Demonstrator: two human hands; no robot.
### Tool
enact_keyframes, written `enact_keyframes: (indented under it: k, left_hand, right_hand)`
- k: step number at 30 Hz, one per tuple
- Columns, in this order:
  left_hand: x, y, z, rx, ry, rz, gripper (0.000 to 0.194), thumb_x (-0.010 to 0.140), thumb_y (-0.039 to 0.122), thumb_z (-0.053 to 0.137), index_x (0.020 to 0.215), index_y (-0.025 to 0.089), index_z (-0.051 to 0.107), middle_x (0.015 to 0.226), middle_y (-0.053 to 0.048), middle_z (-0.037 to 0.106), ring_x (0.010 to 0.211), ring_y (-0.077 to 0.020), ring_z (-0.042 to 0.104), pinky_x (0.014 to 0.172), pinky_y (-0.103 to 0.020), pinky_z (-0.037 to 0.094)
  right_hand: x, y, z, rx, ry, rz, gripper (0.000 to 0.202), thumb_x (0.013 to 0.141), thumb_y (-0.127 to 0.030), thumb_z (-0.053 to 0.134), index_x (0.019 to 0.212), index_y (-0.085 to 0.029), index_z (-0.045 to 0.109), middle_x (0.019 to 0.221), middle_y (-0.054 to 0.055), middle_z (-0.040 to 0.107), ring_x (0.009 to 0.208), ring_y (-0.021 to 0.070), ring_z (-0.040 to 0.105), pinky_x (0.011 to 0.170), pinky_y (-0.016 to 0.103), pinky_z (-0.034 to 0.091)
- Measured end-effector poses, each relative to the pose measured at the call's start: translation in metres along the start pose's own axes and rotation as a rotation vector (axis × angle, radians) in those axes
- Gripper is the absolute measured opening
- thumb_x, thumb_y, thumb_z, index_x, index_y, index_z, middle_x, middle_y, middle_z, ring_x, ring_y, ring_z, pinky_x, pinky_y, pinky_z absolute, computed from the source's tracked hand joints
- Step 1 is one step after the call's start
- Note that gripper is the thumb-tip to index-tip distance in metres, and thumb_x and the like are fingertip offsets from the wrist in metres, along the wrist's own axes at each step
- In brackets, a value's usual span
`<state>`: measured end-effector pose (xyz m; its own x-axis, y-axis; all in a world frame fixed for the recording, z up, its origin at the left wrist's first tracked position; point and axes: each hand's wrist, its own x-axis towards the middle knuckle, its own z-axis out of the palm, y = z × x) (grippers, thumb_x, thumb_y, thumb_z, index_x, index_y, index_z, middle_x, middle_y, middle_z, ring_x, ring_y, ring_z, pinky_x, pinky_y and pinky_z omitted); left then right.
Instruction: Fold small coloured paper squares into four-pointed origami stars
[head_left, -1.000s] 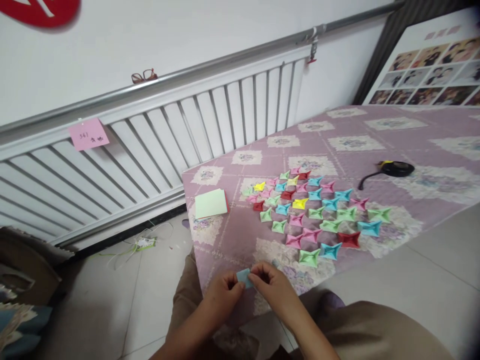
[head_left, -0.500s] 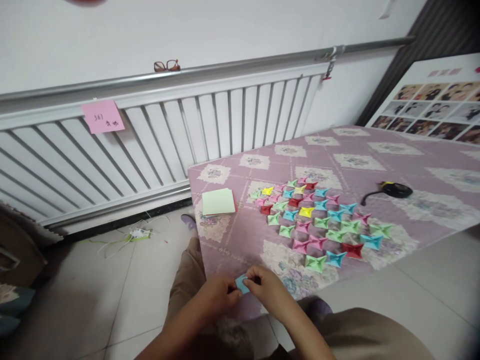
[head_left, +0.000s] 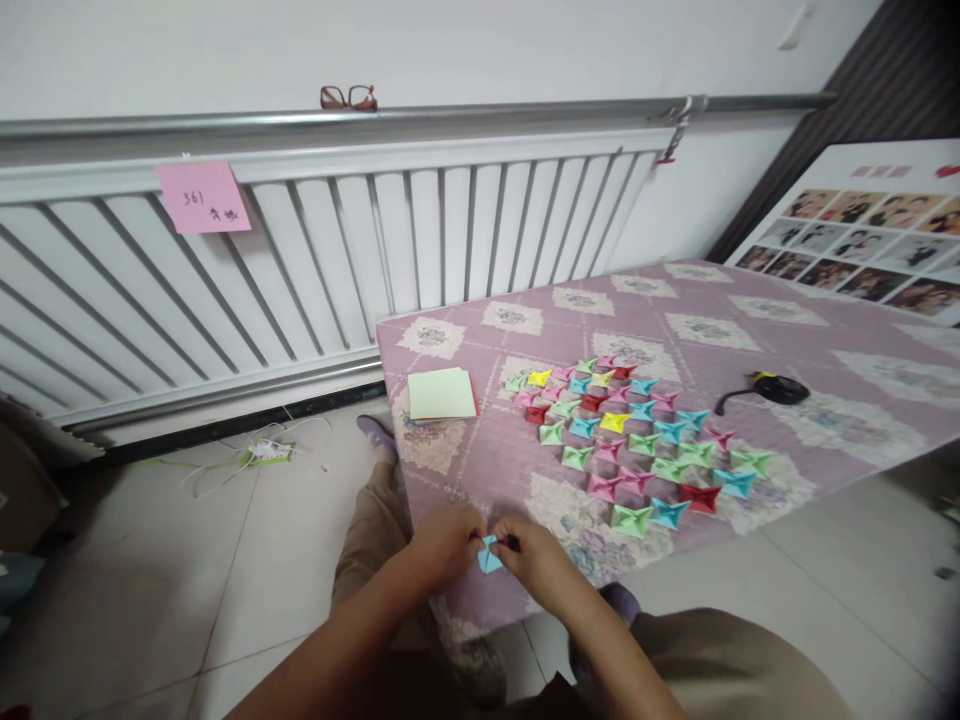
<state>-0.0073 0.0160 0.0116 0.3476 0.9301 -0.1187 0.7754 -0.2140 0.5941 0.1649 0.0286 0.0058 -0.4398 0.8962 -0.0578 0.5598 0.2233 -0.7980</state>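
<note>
Near the front corner of the table, a small folded piece of blue paper (head_left: pixel 489 556) lies between my two hands, with crease lines on its face. My left hand (head_left: pixel 454 540) pinches its left edge. At its upper right, the thumb and fingers of my right hand (head_left: pixel 529 555) are closed on it. To the right, several rows of small folded paper pieces (head_left: pixel 615 423) in green, pink, blue, red and yellow stand on the cloth. A stack of square paper (head_left: pixel 442 394), pale green on top with red showing beneath, rests at the table's left side.
A purple patterned cloth covers the table (head_left: pixel 480 470). A black object with a tail-like strap (head_left: pixel 780 389) lies at the right. Behind stands a white radiator (head_left: pixel 315 270) with a pink note (head_left: pixel 202 197); glasses (head_left: pixel 349 98) sit on the pipe. A power strip (head_left: pixel 268 453) is on the floor.
The blue paper has turned so its creased face shows, and both hands have shifted their grip along its upper edges. The camera view has tilted slightly.
</note>
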Motion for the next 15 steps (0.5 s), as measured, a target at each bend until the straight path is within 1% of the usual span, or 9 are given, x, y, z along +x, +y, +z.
enact_keyframes:
  k: [5,9,15]
  left_hand:
    - [0.007,-0.007,-0.004,0.083,-0.076,0.049,0.01,0.078,0.02,0.054,0.083,0.02,0.063,0.087,-0.002,0.064,0.08,-0.0176,0.056,0.069,-0.026,0.038]
    - [0.013,-0.01,-0.006,0.149,-0.134,0.105,0.008,0.079,0.021,0.055,0.078,0.02,0.062,0.082,-0.002,0.064,0.074,-0.0171,0.056,0.064,-0.026,0.038]
    - [0.012,-0.012,-0.009,0.223,-0.149,0.2,0.01,0.085,0.022,0.051,0.086,0.02,0.06,0.09,-0.002,0.061,0.078,-0.0176,0.055,0.065,-0.026,0.039]
  right_hand:
    - [0.001,0.001,0.003,-0.103,-0.008,-0.004,0.01,0.066,-0.011,0.054,0.067,-0.02,0.055,0.061,-0.004,0.051,0.059,0.0129,0.046,0.058,0.024,0.03]
    - [-0.001,-0.001,0.003,-0.176,-0.017,-0.013,0.01,0.069,-0.01,0.053,0.071,-0.02,0.054,0.067,-0.002,0.053,0.064,0.0142,0.048,0.061,0.026,0.032]
    - [-0.007,-0.004,-0.002,-0.242,-0.051,-0.044,0.013,0.072,-0.009,0.053,0.071,-0.021,0.049,0.073,0.0,0.054,0.07,0.0161,0.051,0.065,0.027,0.035]
